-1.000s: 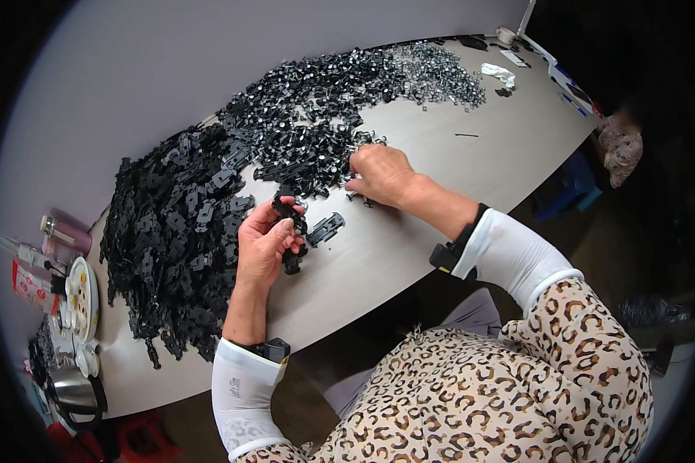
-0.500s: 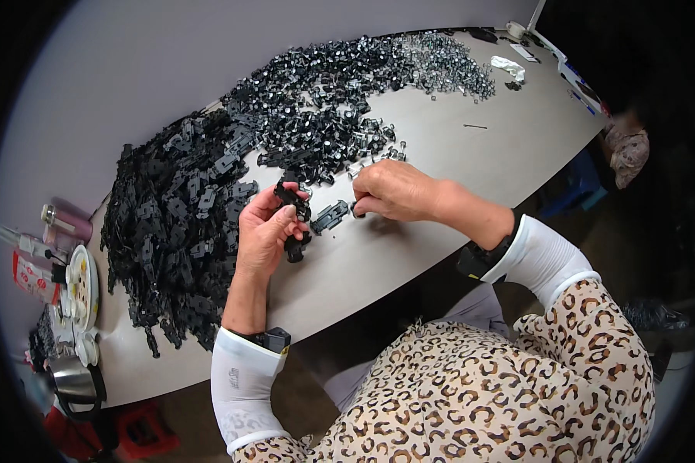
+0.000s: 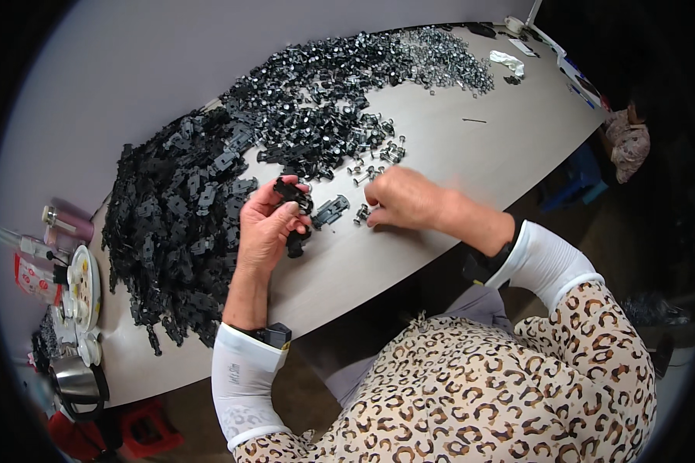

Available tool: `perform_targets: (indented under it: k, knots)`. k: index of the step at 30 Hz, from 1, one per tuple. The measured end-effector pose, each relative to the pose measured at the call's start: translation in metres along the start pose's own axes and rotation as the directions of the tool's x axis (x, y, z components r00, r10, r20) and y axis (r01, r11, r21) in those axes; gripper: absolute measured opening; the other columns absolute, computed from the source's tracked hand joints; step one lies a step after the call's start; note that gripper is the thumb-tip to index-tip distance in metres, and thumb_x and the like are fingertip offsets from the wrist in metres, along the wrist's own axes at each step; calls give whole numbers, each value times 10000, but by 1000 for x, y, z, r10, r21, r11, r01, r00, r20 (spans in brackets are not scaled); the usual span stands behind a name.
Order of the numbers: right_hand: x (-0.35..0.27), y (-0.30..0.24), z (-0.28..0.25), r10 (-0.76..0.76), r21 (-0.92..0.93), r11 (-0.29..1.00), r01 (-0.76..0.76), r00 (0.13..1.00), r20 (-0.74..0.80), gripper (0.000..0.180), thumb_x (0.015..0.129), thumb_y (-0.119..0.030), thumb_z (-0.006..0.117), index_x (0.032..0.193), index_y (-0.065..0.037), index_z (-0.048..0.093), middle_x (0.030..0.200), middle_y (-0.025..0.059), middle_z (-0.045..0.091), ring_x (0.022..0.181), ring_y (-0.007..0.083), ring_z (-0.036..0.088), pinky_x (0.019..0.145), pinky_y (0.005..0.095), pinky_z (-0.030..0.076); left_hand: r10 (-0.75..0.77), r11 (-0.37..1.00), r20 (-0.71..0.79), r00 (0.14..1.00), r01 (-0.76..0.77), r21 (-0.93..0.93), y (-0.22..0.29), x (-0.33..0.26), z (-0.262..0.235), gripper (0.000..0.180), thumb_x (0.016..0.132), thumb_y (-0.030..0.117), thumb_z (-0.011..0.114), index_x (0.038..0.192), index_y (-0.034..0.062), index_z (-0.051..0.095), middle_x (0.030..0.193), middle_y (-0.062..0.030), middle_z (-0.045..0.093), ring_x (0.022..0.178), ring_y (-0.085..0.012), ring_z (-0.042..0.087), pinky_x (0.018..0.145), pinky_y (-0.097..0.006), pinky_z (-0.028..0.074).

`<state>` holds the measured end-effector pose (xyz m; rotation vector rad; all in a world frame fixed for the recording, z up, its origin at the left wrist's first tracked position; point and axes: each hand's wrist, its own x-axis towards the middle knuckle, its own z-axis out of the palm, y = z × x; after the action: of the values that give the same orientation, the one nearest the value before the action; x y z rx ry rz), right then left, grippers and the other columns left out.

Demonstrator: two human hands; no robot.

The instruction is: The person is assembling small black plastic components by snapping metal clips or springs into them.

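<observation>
On the worktop (image 3: 440,255) we grip one black clip (image 3: 293,202) in our closed left hand (image 3: 269,231), our curled right hand (image 3: 403,199) pinches a small screw (image 3: 361,214), and big heaps (image 3: 185,224) look unfinished.

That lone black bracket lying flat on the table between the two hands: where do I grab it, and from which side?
Grip the black bracket across its narrow width, at the middle, coming down from above. It lies flat and apart from the pile, its long axis slanting up to the right. The left hand, holding another black part, crowds its left end; the right hand rests by small screws near the other.
</observation>
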<state>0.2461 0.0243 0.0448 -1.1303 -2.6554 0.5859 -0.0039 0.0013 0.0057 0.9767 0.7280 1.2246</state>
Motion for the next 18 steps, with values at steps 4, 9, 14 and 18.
perform_targets:
  k: [4, 9, 14, 18]
  knots:
    - [5, -5, 13, -60, -10, 998, 59, 965, -254, 119, 724, -100, 644, 699, 7, 600, 675, 167, 601, 640, 343, 601, 604, 407, 480, 3, 999, 17, 1000, -2, -46, 1, -4, 8, 531, 811, -54, 584, 1310, 27, 422, 1106, -157, 594, 700, -194, 651, 547, -230, 535]
    - [38, -41, 1, -189, 27, 972, 232, 851, -489, 123, 711, -85, 619, 669, 14, 558, 634, 158, 577, 589, 325, 591, 559, 403, 478, -3, 997, 22, 1000, 1, 79, -2, -5, 14, 591, 801, -49, 598, 1346, 35, 387, 994, -107, 624, 720, -177, 649, 532, -219, 524]
    - [48, -61, -8, -99, -33, 995, 94, 960, -262, 126, 701, -88, 602, 745, 29, 615, 720, 203, 625, 728, 346, 637, 668, 406, 530, 40, 980, 23, 999, -43, 193, -2, -7, 18, 573, 795, -38, 610, 1331, 33, 420, 922, -70, 634, 684, -107, 621, 522, -211, 512]
    - [51, -66, -10, -41, -106, 994, 22, 982, -186, 144, 677, -88, 633, 751, 34, 625, 728, 191, 631, 742, 334, 642, 659, 392, 537, 89, 951, 30, 996, -94, 296, -9, -7, 14, 566, 800, -49, 597, 1332, 33, 422, 933, -60, 632, 685, -103, 620, 560, -216, 523]
